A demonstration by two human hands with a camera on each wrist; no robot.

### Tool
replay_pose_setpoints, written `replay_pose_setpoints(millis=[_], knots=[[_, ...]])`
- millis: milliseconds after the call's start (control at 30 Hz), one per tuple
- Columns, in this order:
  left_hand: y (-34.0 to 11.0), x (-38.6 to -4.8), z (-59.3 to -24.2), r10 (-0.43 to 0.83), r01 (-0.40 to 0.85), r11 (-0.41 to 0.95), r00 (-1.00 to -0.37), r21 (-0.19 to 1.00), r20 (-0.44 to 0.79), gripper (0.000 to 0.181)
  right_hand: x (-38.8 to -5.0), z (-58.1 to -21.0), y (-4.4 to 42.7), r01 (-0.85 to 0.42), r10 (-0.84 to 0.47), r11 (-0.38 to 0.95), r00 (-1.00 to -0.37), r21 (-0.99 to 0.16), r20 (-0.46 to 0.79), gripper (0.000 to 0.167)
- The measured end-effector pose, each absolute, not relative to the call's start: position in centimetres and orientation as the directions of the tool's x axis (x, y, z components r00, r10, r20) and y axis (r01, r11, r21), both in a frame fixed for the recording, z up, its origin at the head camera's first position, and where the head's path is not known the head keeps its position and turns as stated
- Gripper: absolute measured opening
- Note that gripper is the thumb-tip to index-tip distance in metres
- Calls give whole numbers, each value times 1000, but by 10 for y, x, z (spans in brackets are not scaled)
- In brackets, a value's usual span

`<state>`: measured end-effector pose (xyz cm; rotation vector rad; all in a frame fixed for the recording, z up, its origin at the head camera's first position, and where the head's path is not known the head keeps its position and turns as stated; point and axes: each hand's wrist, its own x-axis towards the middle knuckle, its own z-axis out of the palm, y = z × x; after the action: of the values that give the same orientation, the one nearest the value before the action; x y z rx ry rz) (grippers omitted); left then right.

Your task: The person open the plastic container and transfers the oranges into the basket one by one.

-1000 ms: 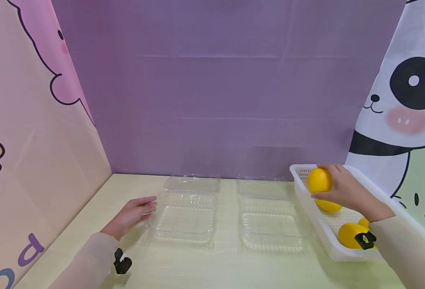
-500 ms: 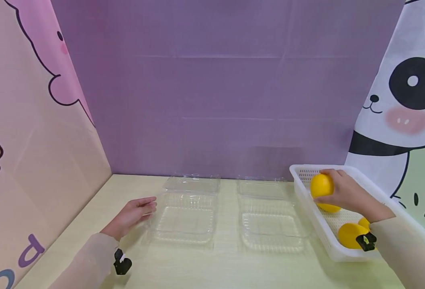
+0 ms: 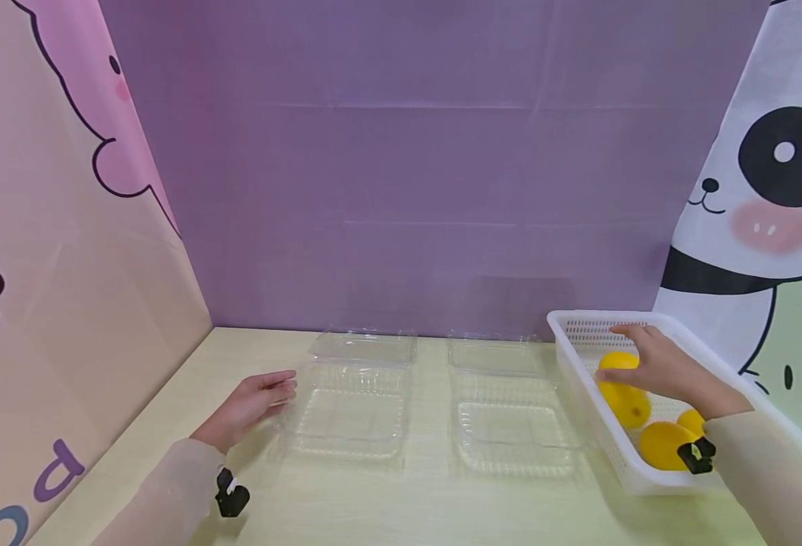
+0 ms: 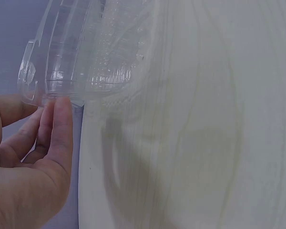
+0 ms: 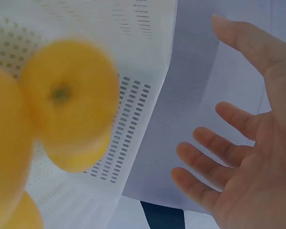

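My right hand point(image 3: 670, 371) is over the white basket point(image 3: 636, 479), its fingers spread and nothing in its grasp. Beneath it, inside the basket, lie yellow-orange fruits that look like oranges. One orange point(image 3: 629, 408) shows its dark stem spot; in the right wrist view this orange point(image 5: 69, 93) is blurred, apart from the hand point(image 5: 248, 167). Another orange point(image 3: 665, 446) is at the near end. My left hand point(image 3: 251, 406) stays at the left side of a clear plastic clamshell box point(image 3: 349, 413) with its lid folded back. In the left wrist view, fingertips point(image 4: 62, 102) touch or nearly touch the box's rim.
A second clear clamshell box point(image 3: 513, 425), lid also back, lies between the first one and the basket. A purple backdrop point(image 3: 401, 189) rises behind the pale wooden table point(image 3: 401, 508). Printed cloth panels flank both sides.
The right hand has lowered slightly and let go of the orange it held. That orange has dropped into the basket among the others. My left hand and both boxes stay put.
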<state>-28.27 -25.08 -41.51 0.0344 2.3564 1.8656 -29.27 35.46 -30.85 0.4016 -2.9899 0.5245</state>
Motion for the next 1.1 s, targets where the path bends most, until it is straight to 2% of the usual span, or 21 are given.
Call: replay_pose_setpoints(millis=[600,1100], knots=[[-250,-282,-413,100,-61,226,-991,972,-85,53,-293,-305,351,-325,-282,891,-943,-316,175,71],[-250,-283,-415,109,-62,223,-990,973,-88,54,-289,-304,327,-365,-317,861,-929,-354,189,66]])
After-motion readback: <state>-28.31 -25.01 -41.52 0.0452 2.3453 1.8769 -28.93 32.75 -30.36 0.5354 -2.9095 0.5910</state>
